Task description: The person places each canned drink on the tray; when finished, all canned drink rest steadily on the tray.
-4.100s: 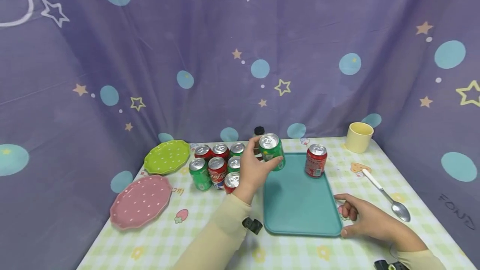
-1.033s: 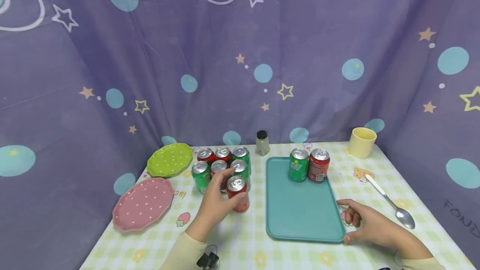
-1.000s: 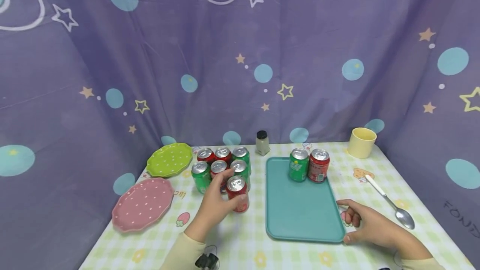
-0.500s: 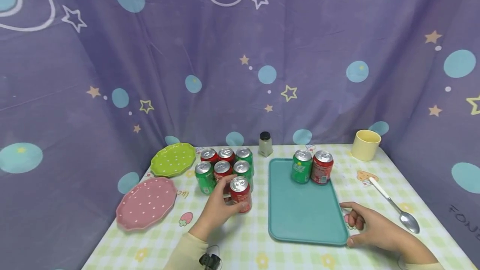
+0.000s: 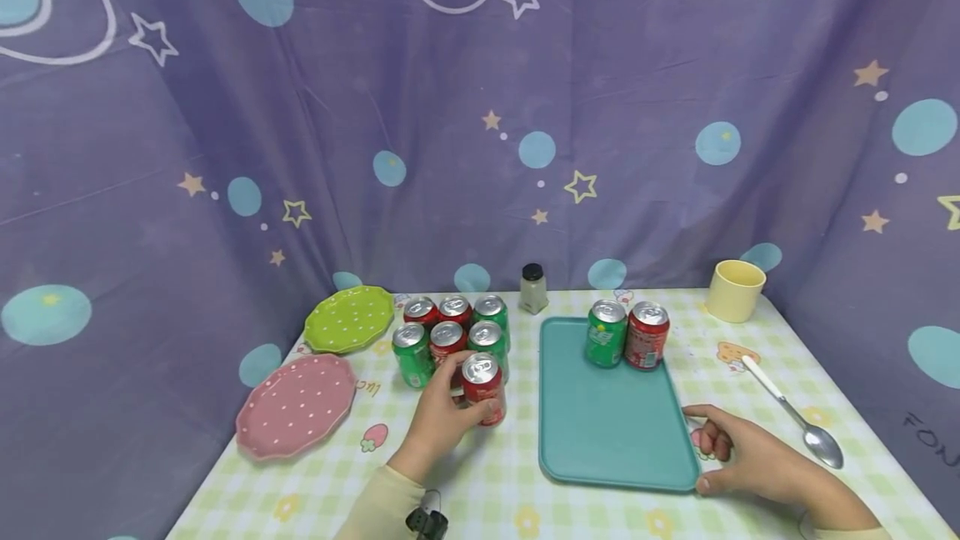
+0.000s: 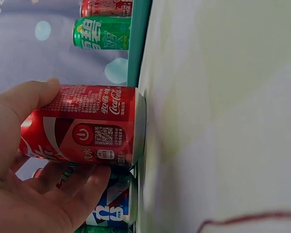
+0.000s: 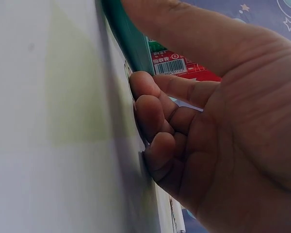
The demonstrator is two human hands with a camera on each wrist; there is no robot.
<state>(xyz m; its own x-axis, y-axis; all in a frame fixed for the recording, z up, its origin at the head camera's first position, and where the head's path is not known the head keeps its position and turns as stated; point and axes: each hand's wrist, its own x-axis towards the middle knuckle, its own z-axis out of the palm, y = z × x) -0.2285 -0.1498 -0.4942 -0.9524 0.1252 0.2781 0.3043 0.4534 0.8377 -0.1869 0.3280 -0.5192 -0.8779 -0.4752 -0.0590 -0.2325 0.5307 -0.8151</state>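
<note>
Inside the teal tray stand two cans — green can, red can — while the left hand has its grip round another red can.

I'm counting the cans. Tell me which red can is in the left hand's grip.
The front red can, nearest the person, alone ahead of the cluster; the left hand wraps it. The other red cans stand untouched.

Pale yellow sleeves; small black wrist-worn camera
</note>
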